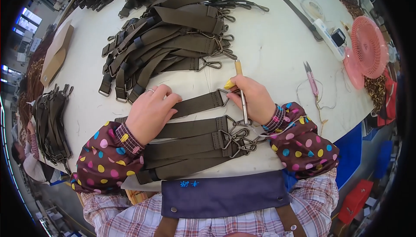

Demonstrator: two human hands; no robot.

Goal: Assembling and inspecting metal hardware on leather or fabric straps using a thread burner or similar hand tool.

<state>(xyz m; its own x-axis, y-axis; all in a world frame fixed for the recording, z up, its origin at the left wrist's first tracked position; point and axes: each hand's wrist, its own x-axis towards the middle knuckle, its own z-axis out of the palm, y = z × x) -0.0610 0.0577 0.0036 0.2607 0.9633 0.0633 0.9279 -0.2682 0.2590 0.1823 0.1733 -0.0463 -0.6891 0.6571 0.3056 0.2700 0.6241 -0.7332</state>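
On the smooth pale tabletop (277, 38), a flat, matte olive-brown webbing strap (197, 106) lies between the hands, its stitched end looped through an angular metal ring (224, 92). The right hand (255, 99) has its fingers clamped on a slim, silvery-shafted rod (244, 107) beside that ring; the left hand (151, 112) rests bent fingers over the webbing, though whether they pinch it I cannot tell. Nearer the body, similar straps (186, 146) end in wiry metal hooks (237, 138).

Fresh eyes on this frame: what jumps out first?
Loudest are the polka-dot sleeves, low in the picture, either side of the near straps. Next comes the big pile of dark straps, upper centre on the white table. Then the pink fan, by the table's right edge.
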